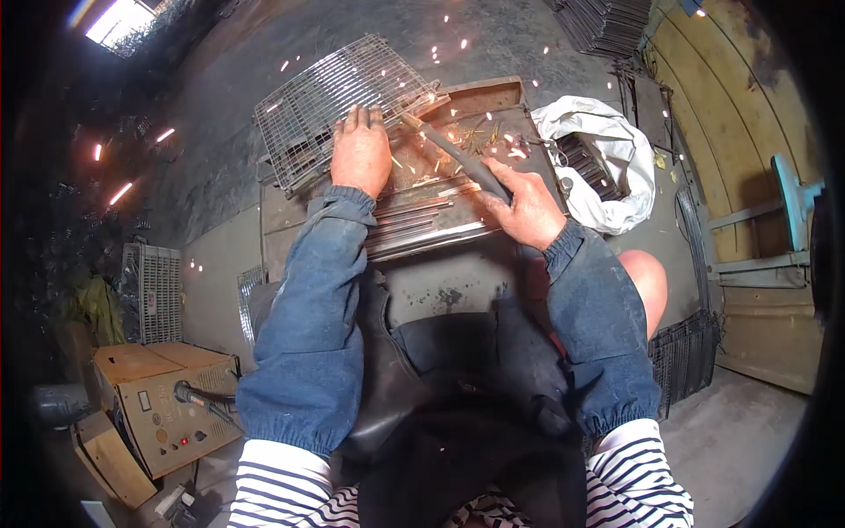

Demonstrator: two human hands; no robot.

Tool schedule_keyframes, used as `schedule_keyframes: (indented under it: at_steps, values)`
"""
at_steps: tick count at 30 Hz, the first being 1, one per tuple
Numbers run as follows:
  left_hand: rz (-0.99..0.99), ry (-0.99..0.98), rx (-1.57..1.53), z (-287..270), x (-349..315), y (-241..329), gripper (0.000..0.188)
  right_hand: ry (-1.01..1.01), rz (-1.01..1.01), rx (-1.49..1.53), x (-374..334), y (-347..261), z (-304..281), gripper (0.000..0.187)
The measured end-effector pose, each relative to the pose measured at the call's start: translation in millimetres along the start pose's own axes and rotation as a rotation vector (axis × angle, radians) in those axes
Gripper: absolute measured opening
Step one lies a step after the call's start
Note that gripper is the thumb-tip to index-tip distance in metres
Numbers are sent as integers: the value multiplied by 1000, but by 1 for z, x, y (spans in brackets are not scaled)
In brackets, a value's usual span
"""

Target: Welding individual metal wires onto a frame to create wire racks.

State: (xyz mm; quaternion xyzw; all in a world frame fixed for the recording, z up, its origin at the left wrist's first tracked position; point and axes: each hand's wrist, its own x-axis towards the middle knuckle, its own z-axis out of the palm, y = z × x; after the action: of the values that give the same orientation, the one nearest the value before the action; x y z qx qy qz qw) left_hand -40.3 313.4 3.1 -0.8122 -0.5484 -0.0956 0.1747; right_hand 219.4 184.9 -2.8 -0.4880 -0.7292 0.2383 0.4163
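Note:
My left hand [361, 157] lies on the near right part of a wire mesh panel [330, 88], its fingers stretched out and pressed down on the wires. The panel rests tilted over the far left of a low metal worktable [290, 220]. A dark-handled welding torch [458, 157] is in my right hand [525, 207], the fingers wrapped around its grip. Its tip points toward the panel's right edge, where sparks spray out. Several thin metal rods [409, 220] lie side by side on the table, just below my hands.
Right of the table stands a white sack [607, 198] with dark metal pieces inside. A welding machine [172, 405] with a cable sits at lower left, near a pale wire crate [158, 290]. Stacked dark metal pieces [603, 26] lie at the far right. Sparks fly across the upper area.

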Motion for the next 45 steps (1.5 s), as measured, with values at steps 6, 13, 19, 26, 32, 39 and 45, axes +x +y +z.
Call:
schedule_keyframes:
  at_steps: [6, 13, 19, 26, 32, 39, 45]
  values:
    - [50, -47, 10, -22, 3, 13, 40, -59, 91, -9, 0, 2, -5, 50]
    - [77, 74, -102, -4, -2, 3, 44, -19, 12, -54, -1, 10, 1, 50]
    - [-12, -95, -54, -11, 3, 5, 56, -2, -23, -45, 2, 2, 0, 50]
    - [-33, -29, -275, -28, -5, -12, 64, 24, 54, 3, -3, -6, -9, 51]
    - [-139, 14, 47, -14, -33, -19, 48, -64, 32, 23, 2, -9, 7, 50]
    - [-154, -19, 77, -16, -31, -13, 48, -109, 58, 29, 13, -17, 15, 51]
    - [-122, -69, 17, -23, -35, -14, 48, -124, 86, 14, 15, -18, 17, 51]
